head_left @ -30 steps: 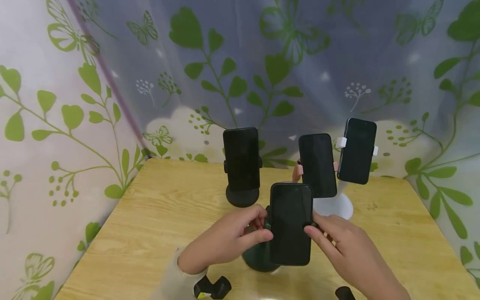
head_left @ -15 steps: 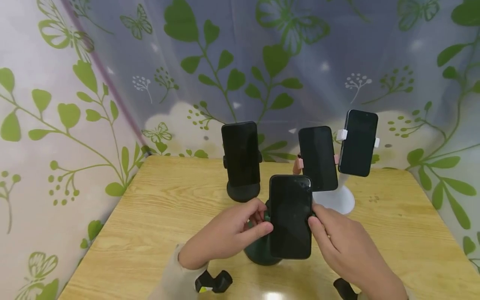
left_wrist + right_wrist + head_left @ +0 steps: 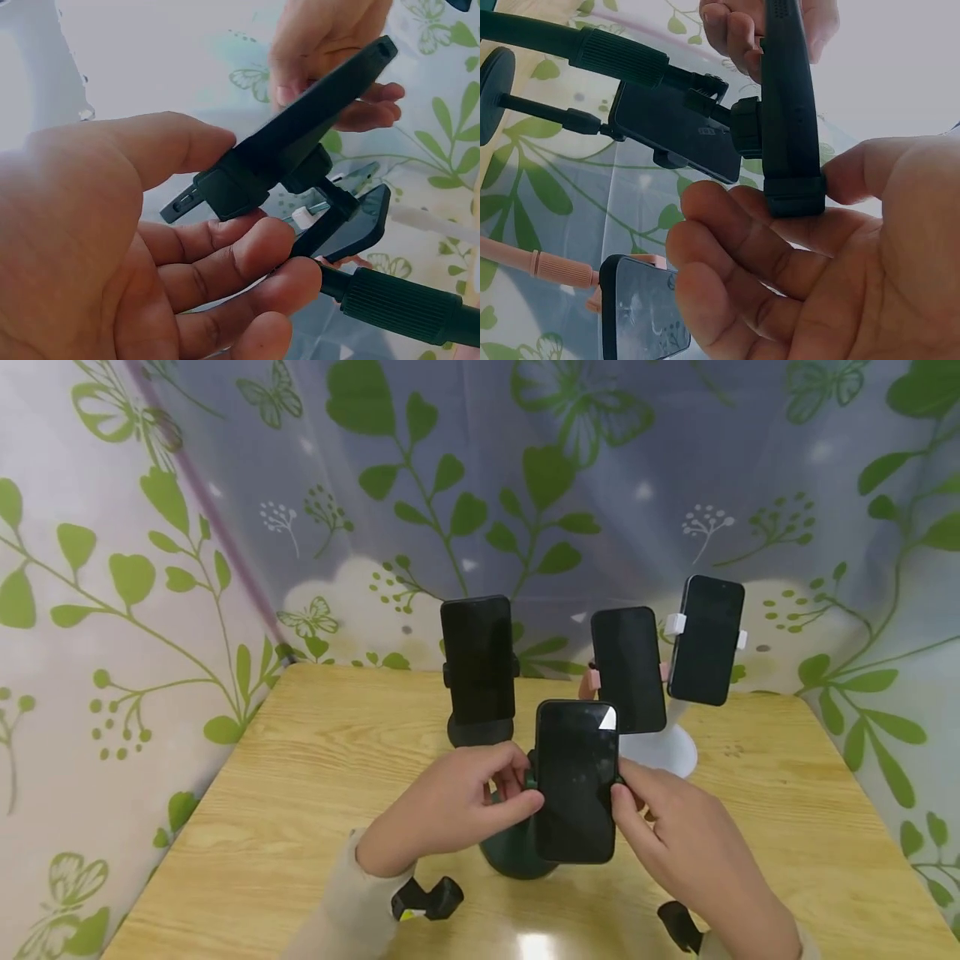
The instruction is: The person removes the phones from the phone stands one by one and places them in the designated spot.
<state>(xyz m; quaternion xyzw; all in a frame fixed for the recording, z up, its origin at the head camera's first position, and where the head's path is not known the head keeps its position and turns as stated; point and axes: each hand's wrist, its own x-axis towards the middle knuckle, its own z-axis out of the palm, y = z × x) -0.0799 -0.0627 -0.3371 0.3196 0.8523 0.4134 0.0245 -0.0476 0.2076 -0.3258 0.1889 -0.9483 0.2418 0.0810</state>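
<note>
A black phone (image 3: 576, 785) sits upright in the side clamp of a dark green phone holder (image 3: 517, 852), whose round base stands on the table. My left hand (image 3: 472, 797) pinches the clamp's left end; in the left wrist view its thumb lies against the phone's edge and a finger is under the clamp end (image 3: 229, 191). On the other side my right hand (image 3: 675, 827) pinches the opposite clamp end (image 3: 795, 196) between thumb and index finger. The holder's ribbed stem (image 3: 401, 304) shows in the left wrist view. In the head view the phone hides most of the clamp.
Behind stand three more phones in holders: one in a black holder (image 3: 480, 733), one in a pink clamp (image 3: 628, 668), and one in a white holder (image 3: 660, 752) at the right. Patterned curtains (image 3: 420, 485) border the wooden table (image 3: 315, 760).
The whole head view has shifted slightly, so the table and phones appear higher. A bright reflection now shows at the held phone's upper corner. Both hands stay at the clamp's sides.
</note>
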